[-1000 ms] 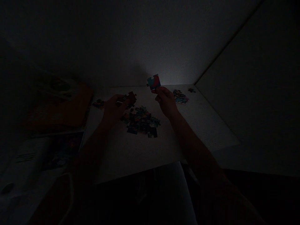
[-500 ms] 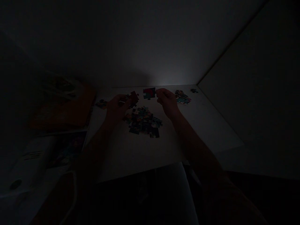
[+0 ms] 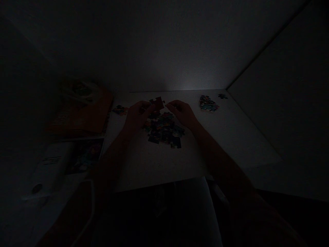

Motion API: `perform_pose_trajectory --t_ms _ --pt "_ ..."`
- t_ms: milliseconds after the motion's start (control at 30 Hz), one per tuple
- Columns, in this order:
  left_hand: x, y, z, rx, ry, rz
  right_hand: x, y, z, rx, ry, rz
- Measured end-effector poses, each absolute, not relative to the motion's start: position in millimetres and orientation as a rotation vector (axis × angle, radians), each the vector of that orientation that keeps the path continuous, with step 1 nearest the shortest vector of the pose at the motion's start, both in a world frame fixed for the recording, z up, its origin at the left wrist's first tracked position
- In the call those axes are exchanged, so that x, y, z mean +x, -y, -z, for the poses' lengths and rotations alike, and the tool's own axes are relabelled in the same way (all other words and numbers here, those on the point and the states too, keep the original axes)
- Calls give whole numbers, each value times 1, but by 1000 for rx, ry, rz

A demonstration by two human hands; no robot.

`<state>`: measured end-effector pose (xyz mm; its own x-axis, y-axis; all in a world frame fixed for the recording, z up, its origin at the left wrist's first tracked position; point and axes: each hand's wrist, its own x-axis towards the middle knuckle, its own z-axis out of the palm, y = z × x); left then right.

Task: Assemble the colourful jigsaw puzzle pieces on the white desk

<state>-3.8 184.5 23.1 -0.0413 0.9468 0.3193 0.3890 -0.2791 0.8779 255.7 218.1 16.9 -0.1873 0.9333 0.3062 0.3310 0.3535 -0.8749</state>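
Note:
The scene is very dark. My left hand (image 3: 137, 115) is closed on a dark red puzzle piece (image 3: 157, 102), held just above a white table (image 3: 154, 164). My right hand (image 3: 182, 112) is beside it on the right, fingers curled and pinched toward that piece. What they hold is hidden. Both hands hover over the far edge of a pile of several loose puzzle pieces (image 3: 164, 131).
A small joined cluster of pieces (image 3: 208, 103) and a single piece (image 3: 222, 96) lie at the table's far right. One more piece (image 3: 119, 110) lies left of my hands. An orange box (image 3: 82, 115) and a printed sheet (image 3: 77, 157) sit to the left. Walls close the back and right.
My right hand came down from holding a blue-and-red piece up high, moving toward my left hand. That piece is no longer visible. The two hands are now close together.

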Motion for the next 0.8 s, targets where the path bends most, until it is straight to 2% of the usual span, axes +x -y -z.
perform_pose_trajectory --t_ms 167,467,800 --pt "-3 -179 -27 1715 -1338 -1224 250 -218 -18 -981 1681 -1040" --pt "-6 -187 -23 1572 -1433 -1316 261 -226 -24 -1036 1584 -960" --pt "-2 -188 -21 1445 -1306 -1394 342 -261 -19 -1254 1455 -523"
